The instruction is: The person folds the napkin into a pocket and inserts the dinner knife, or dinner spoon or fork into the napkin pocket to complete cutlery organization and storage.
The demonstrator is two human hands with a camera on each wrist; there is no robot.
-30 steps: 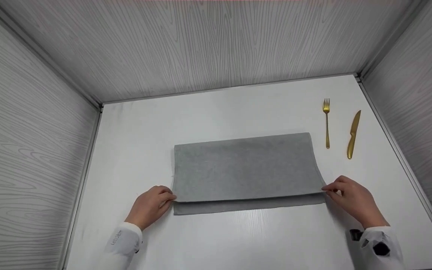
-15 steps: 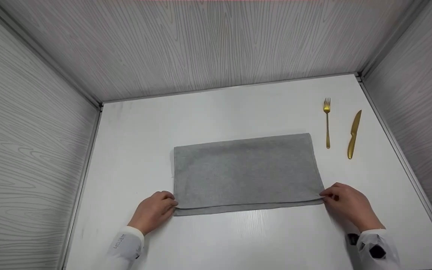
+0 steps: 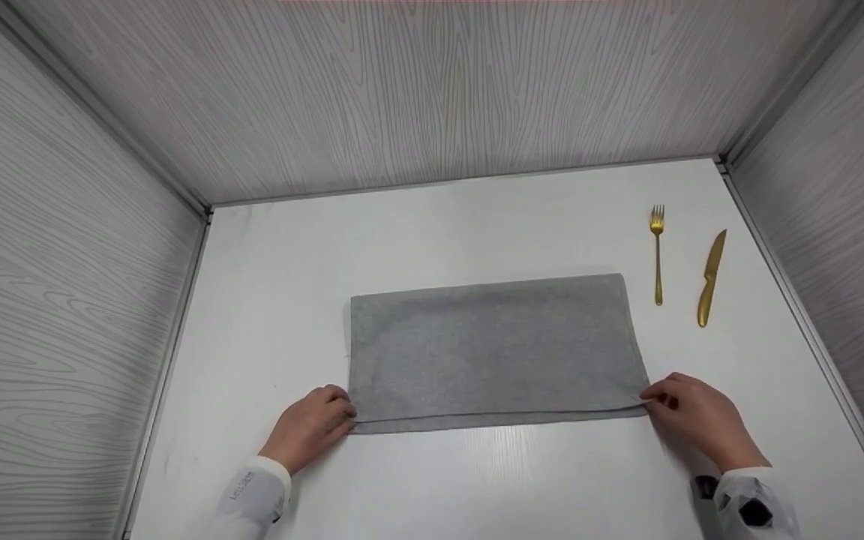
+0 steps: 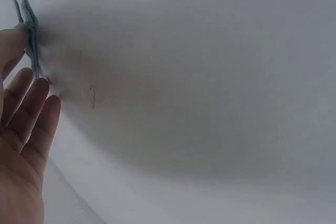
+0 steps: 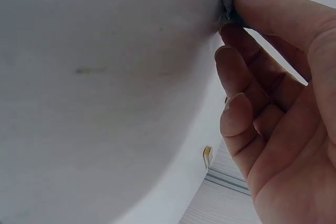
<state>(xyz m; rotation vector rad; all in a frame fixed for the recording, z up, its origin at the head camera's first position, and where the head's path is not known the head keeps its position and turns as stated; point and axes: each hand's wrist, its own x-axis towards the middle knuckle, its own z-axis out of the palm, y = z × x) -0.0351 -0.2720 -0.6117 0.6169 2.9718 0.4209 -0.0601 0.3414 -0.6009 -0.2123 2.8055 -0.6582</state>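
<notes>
A grey cloth, folded into a wide rectangle, lies on the white table. Its upper layer ends slightly short of the lower one, so a thin strip shows along the near side. My left hand pinches the near left corner; in the left wrist view the thumb presses on the cloth edge. At the near right corner my right hand pinches the upper layer. The right wrist view shows that cloth corner between thumb and forefinger, with the other fingers loosely bent below.
A gold fork lies beyond the cloth's right side, and a gold knife lies to the right of it. Wood-grain panels stand along the back, left and right of the table.
Both hands have brought the upper layer's near edge down and towards me. The strip of lower layer showing has narrowed, and the cloth lies flatter. The view has shifted slightly.
</notes>
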